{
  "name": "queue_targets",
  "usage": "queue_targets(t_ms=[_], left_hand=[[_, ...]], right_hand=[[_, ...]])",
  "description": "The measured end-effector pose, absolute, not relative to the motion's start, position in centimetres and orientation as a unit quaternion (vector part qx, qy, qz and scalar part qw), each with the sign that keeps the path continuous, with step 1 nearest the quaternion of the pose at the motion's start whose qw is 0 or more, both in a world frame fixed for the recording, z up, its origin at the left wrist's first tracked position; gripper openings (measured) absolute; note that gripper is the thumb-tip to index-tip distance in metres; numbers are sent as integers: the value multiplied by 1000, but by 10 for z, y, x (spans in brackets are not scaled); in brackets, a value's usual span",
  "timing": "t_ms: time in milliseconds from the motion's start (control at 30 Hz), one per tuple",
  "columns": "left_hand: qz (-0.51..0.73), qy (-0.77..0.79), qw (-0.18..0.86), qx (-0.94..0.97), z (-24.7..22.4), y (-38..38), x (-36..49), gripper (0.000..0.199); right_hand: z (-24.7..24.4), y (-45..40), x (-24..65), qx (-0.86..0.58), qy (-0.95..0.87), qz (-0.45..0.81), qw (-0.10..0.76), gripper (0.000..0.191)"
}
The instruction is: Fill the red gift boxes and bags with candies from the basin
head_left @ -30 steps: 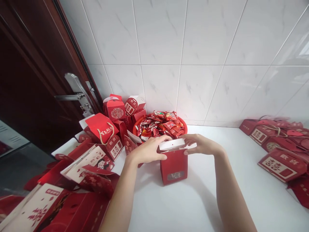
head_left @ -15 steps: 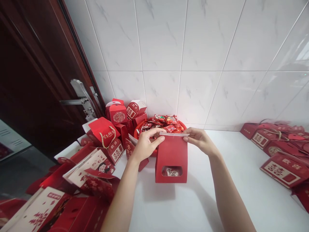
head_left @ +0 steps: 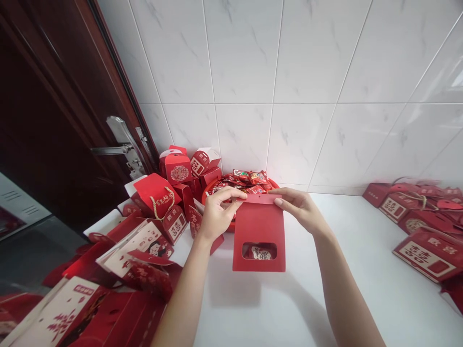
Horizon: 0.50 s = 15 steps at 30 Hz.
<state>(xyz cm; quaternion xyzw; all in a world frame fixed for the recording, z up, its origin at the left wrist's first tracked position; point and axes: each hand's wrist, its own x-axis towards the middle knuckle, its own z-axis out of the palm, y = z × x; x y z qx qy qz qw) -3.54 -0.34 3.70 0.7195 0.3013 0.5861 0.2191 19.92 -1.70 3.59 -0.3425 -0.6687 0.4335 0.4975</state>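
Lifted off the surface [head_left: 354, 274] since the first frame, the red box [head_left: 259, 224] was up in the air, and its top strip [head_left: 258, 198] had tipped over so the red side showed instead of the white edge. It hung upright on the near side of the candy bowl [head_left: 276, 184], hiding part of it. The left hand [head_left: 217, 212] had the strip's left end in a narrow thumb-and-finger pinch, and the right hand [head_left: 302, 207] pinched the right end the same way. You could see a wrapped piece through the box's little window [head_left: 259, 251], tbh. The bowl itself was heaped with red candy packets [head_left: 258, 178]. Left of the bowl sat a messy pile of red and white gift boxes [head_left: 152, 193], and well off to its right was another bunch of boxes [head_left: 427, 253].
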Motion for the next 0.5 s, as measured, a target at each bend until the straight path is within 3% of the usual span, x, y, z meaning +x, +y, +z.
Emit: queue_targets(t_ms=[100, 333, 500], left_hand=[[574, 292, 217, 734, 38, -5, -37, 12], [505, 273, 311, 757, 40, -10, -43, 13], [531, 320, 291, 729, 34, -7, -39, 17]], right_hand=[[39, -20, 198, -341, -677, 463, 460, 37], [40, -21, 201, -357, -697, 406, 470, 36], [43, -24, 202, -346, -706, 398, 472, 31]])
